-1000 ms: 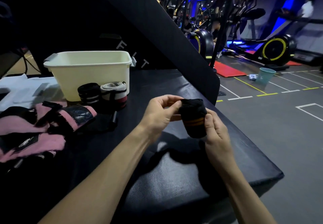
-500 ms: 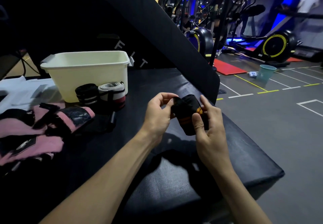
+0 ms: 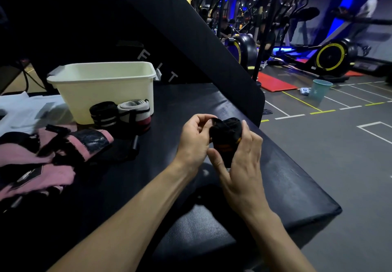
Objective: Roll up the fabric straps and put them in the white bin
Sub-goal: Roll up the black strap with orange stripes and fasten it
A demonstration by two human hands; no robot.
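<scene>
- Above the black padded tabletop (image 3: 286, 172), both hands hold one rolled black fabric strap with an orange stripe (image 3: 225, 140), in the air and well apart from the bin.
- The left hand (image 3: 194, 142) pinches the upper left edge of the roll with its fingertips; the right hand (image 3: 244, 157) wraps around the roll from the right, with the thumb pressing on its front. So both grips are closed on this strap.
- Compared with one second ago, the roll has turned: then it stood with the orange stripe across the front, and now it is tilted and the open end of the coil faces up. The right hand has also moved over it more.
- I judge that the rolling is nearly finished and the loose end is being fastened.
- The white rectangular plastic bin (image 3: 106, 93) stands at the far left of the tabletop. Two rolled straps, one black (image 3: 103, 113) and one grey with red (image 3: 135, 112), stand just in front of it, not inside.
- A pile of pink and black fabric straps (image 3: 42, 157) lies unrolled at the left, so much work remains.
</scene>
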